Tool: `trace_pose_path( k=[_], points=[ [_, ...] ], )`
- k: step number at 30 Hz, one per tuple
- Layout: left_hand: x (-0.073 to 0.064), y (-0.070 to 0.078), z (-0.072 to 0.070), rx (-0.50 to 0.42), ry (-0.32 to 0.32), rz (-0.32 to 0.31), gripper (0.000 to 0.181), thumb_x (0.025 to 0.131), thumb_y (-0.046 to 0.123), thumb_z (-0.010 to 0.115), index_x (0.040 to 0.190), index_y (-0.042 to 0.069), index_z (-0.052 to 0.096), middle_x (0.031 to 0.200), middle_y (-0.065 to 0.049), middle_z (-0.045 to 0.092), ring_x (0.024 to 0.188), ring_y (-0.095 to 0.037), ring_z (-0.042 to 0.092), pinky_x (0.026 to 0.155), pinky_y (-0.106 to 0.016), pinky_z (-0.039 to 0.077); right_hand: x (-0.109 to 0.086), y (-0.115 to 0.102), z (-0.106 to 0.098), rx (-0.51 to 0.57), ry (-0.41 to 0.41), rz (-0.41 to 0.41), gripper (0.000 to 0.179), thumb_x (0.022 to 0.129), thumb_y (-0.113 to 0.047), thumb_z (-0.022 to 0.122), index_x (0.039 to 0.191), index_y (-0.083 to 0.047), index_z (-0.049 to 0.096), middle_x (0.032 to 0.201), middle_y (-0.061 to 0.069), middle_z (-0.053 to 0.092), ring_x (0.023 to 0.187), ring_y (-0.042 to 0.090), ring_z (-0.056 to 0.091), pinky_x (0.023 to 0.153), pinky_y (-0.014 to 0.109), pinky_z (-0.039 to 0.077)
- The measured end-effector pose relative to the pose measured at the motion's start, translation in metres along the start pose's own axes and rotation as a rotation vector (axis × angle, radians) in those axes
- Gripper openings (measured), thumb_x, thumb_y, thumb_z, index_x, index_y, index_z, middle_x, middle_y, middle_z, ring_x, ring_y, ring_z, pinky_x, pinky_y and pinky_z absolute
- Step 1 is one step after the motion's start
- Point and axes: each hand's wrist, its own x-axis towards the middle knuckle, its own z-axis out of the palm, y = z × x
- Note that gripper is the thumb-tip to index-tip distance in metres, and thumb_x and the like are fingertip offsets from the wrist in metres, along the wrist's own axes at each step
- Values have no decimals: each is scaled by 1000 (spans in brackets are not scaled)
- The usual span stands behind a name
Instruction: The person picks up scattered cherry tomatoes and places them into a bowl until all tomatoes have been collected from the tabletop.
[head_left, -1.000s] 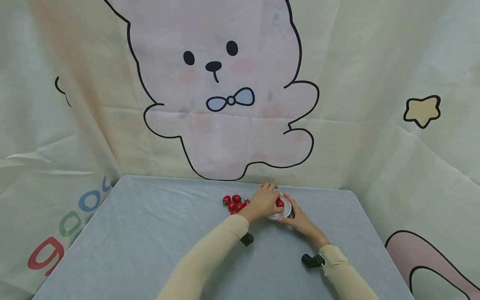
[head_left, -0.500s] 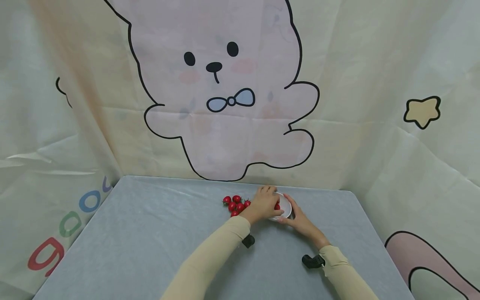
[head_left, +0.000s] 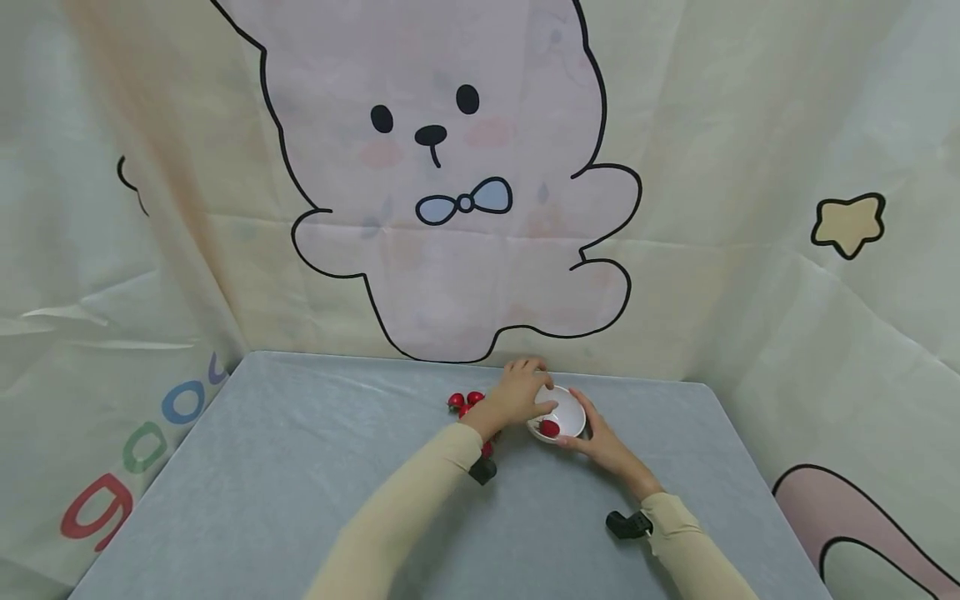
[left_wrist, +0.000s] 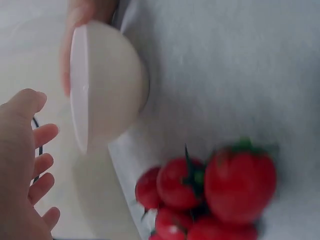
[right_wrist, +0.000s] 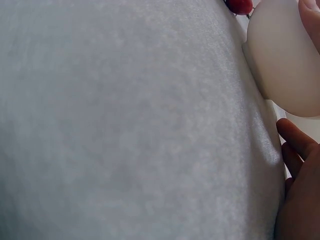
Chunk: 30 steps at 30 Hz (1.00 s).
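A white bowl (head_left: 572, 415) stands near the back edge of the table, with one cherry tomato (head_left: 549, 428) lying inside it. My right hand (head_left: 609, 447) holds the bowl from the right, thumb at the near side and fingers round the far side. Over the bowl's left rim is my left hand (head_left: 517, 393), its fingers apart and nothing between them. Several more cherry tomatoes (left_wrist: 240, 185) with green stems lie in a cluster left of the bowl. In the head view, the left hand and wrist cover part of this cluster.
A pale grey cloth covers the table (head_left: 300, 467). Behind it hangs a cream curtain (head_left: 697, 317) with a printed bear, close to the back edge. Black wrist cameras (head_left: 628, 525) sit on both wrists.
My left hand has let go of a tomato, which now lies in the bowl, and has drawn back a little to the left. The right hand stays on the bowl.
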Motion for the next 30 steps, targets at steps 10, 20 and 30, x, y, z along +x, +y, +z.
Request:
trace_pose_path(
  k=[10,20,30],
  points=[
    [-20,-38,-15,-77,63,-42,33,89,46,57,112,22,63,131,0,50,128,-22,40,109,-49,31,-2,-1,-1,-2,16,-19,93,78,-34,74,150,-29,14,157,10,20,145,34,17,111,67,10],
    [-62,-75,-12,-95,129,-63,30,87,37,63,109,17,64,125,-3,55,121,-26,45,104,-50,35,-3,0,0,-9,19,-32,95,78,-33,75,151,-26,14,158,11,19,146,35,14,112,66,10],
    [-89,-96,-11,-105,117,-148,32,89,38,61,112,15,62,126,-4,53,119,-25,45,105,-50,35,-1,1,1,-5,23,-43,93,78,-31,75,150,-26,16,158,10,19,145,35,16,112,66,11]
  ],
)
